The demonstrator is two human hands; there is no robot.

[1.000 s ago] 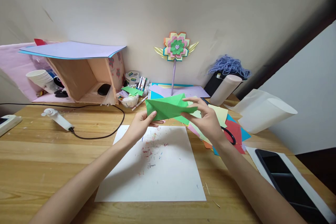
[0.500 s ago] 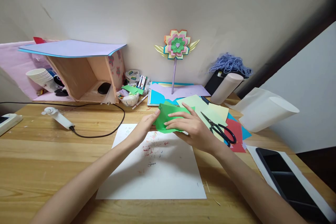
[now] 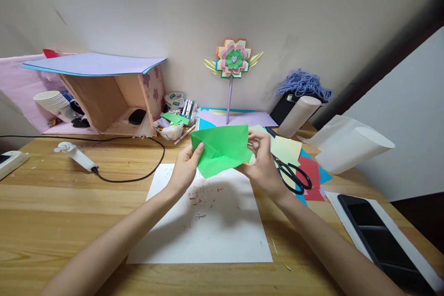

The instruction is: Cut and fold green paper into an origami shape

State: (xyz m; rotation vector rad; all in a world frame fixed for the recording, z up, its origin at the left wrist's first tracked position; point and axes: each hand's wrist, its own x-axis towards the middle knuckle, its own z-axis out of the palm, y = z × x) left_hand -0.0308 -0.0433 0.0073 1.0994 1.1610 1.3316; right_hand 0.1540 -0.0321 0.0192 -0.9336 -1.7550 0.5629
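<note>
- Paper [image 3: 222,148], green and creased: held up above the table [image 3: 45,222], over the far edge of a white sheet [image 3: 208,243] bearing coloured streaks.
- Left hand [image 3: 184,166]: thumb pressed on the front face near the left edge, clamping the paper; the other fingers are mostly hidden behind it.
- Right hand [image 3: 265,166]: at the right edge of the paper, fingers bent and slightly blurred; whether they pinch it cannot be told.
- Scissors [image 3: 287,165]: black-handled, near the right hand, lying on coloured sheets [image 3: 314,171] of red, blue and pale yellow.
- Flower [image 3: 234,59]: layered, on a purple stem, before the wall [image 3: 138,9].
- Phone [image 3: 381,240]: black, lying at the far right.
</note>
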